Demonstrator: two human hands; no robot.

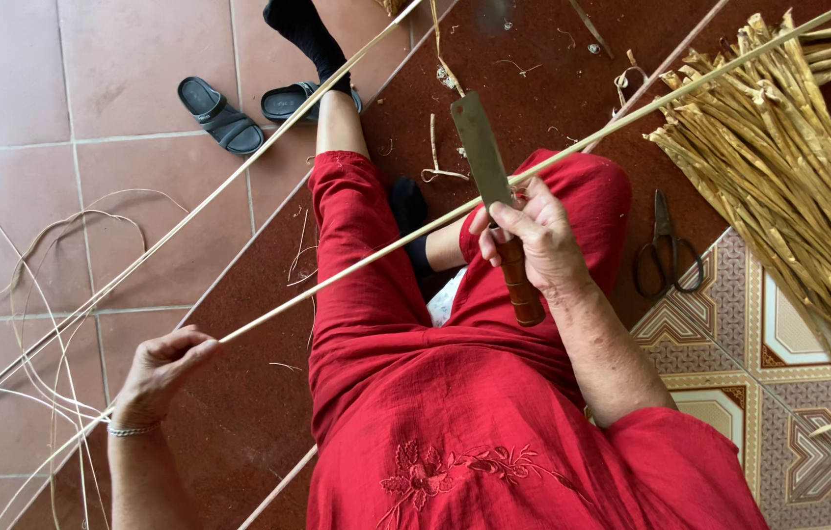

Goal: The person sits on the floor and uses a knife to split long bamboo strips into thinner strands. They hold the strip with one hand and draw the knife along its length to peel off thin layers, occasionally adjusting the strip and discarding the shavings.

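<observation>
My right hand (538, 240) grips the brown wooden handle of a flat-bladed knife (482, 152), blade pointing away from me, and also presses a long pale cane strip (356, 265) against the blade. The strip runs diagonally from upper right to lower left, where my left hand (162, 368) pinches it. A second long strip (180, 226) lies parallel, further left. I sit in red clothes (415, 393), one leg stretched out with a black sock.
A bundle of yellow split cane (788, 186) lies at the right on a patterned mat (808, 432). Black scissors (666, 250) rest beside my knee. A pair of dark sandals (224, 113) sits on the tiled floor. Thin shavings (52, 324) curl at the left.
</observation>
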